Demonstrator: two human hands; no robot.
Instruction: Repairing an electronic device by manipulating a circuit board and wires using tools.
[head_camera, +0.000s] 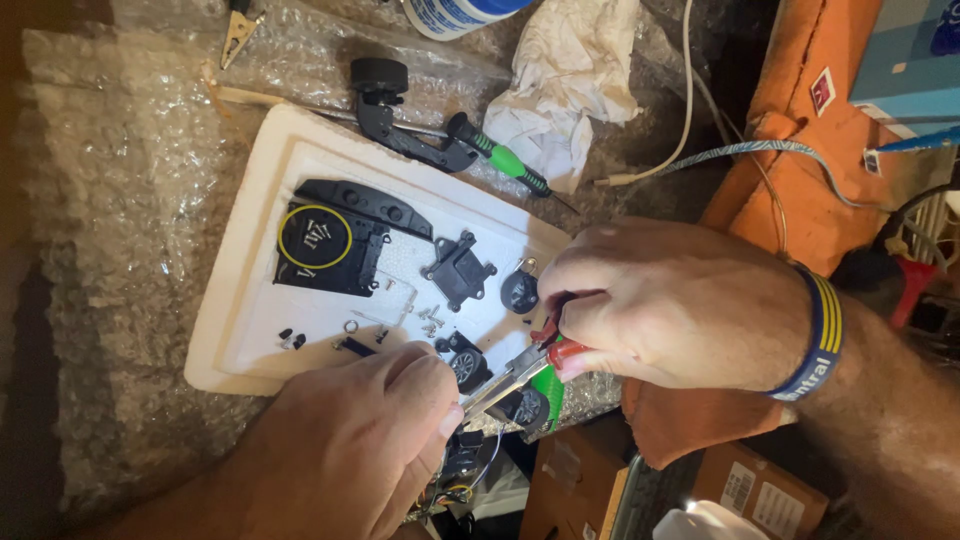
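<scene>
Red-handled pliers (520, 368) bite on a small wired black part (470, 440) at the white foam tray's (240, 340) near edge. Right hand (670, 305) fingers squeeze the handles; left hand (370, 440) fingers pinch the part. Judged mid-pull: steady grip needed. Screws (430, 320) lie nearby.

Right hand (680, 305) clamped around red-handled pliers (530, 362), blue-yellow wristband (815, 335) on wrist. Left hand (350, 445) pinches small dark part at plier tips. Behind: white foam tray (250, 345) on bubble wrap (120, 200), holding black plastic parts, loose screws (430, 318). Green-handled screwdriver (498, 155) beside crumpled white cloth (570, 80).
</scene>
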